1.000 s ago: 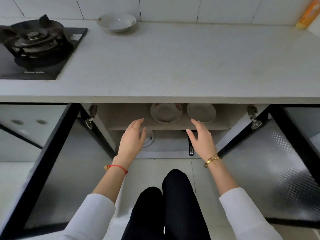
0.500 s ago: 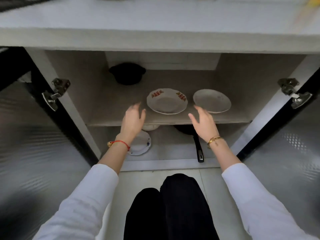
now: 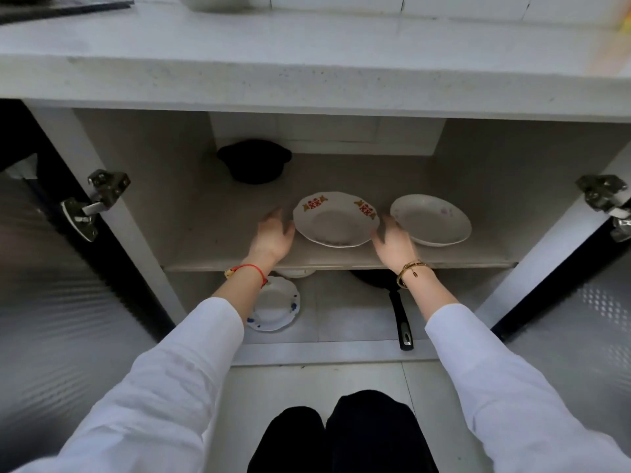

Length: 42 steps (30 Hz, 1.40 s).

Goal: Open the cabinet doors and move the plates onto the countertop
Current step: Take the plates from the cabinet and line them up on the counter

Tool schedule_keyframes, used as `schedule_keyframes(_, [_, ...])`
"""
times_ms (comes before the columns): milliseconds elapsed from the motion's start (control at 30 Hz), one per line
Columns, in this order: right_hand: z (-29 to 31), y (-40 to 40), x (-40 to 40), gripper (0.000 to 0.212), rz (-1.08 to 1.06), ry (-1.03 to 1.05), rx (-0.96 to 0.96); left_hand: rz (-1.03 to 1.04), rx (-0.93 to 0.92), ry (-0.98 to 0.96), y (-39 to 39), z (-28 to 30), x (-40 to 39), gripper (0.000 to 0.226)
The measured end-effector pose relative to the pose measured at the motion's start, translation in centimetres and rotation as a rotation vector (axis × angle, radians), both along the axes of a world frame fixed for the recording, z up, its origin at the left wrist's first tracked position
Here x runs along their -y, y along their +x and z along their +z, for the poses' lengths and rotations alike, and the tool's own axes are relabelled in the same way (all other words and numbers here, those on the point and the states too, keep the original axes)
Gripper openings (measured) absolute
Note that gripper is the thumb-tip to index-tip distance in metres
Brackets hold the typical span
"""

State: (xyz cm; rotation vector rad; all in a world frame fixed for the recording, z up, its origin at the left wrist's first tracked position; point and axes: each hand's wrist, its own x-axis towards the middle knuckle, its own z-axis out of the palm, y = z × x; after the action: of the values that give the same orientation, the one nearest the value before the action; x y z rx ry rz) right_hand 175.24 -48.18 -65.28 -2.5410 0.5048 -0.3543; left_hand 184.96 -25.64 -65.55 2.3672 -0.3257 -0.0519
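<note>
Both cabinet doors stand swung open. On the upper shelf [image 3: 211, 233] lies a white plate with red and gold marks [image 3: 336, 220], and a plain white plate [image 3: 431, 219] lies to its right. My left hand [image 3: 273, 235] is just left of the patterned plate, fingers spread, close to its rim. My right hand [image 3: 392, 242] reaches in between the two plates, at the patterned plate's right rim. Both hands are blurred and neither grips anything. A third plate with blue marks [image 3: 276, 307] lies on the cabinet floor, partly behind my left forearm. The countertop [image 3: 307, 73] spans above.
A black pot [image 3: 254, 162] sits at the back of the upper shelf. A black frying pan [image 3: 397, 308] lies on the cabinet floor, handle toward me. Door hinges [image 3: 99, 196] stick out at both sides. A bowl stands at the countertop's far edge. My knees are below.
Both hands have reached forward onto the upper shelf, to either side of the patterned plate. The camera has dropped lower and closer, so the cabinet interior shows.
</note>
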Motion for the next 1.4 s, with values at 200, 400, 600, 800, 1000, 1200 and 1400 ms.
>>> schedule_keyframes(200, [-1.1, 3.0, 1.5, 0.043, -0.009, 0.025, -0.097, -0.019, -0.104, 0.041, 2.2, -1.0, 2.2, 0.061])
schedule_keyframes(400, [-1.9, 4.1, 2.3, 0.043, 0.016, 0.042, -0.18, -0.073, -0.103, 0.042, 3.1, -1.7, 3.0, 0.041])
schedule_keyframes(600, [-2.1, 3.9, 2.7, 0.044, 0.041, 0.114, -0.199, -0.104, -0.118, -0.014, 2.9, -2.0, 2.8, 0.038])
schedule_keyframes(800, [-2.0, 2.4, 2.0, 0.035, 0.046, 0.141, -0.13, -0.116, -0.095, -0.059, 1.5, -2.2, 2.1, 0.032])
schedule_keyframes(1000, [-2.7, -1.9, 0.4, 0.03, 0.102, 0.243, -0.036, -0.07, -0.052, -0.199, -3.1, -3.2, -0.3, 0.034])
schedule_keyframes(1200, [-3.8, -6.9, -2.8, 0.043, 0.129, 0.28, 0.057, 0.022, 0.07, -0.314, -8.8, -2.9, -3.5, 0.038])
schedule_keyframes(1400, [-3.7, -11.3, -5.8, 0.048, 0.181, 0.272, 0.126, 0.045, 0.12, -0.374, -14.4, -2.6, -6.7, 0.044])
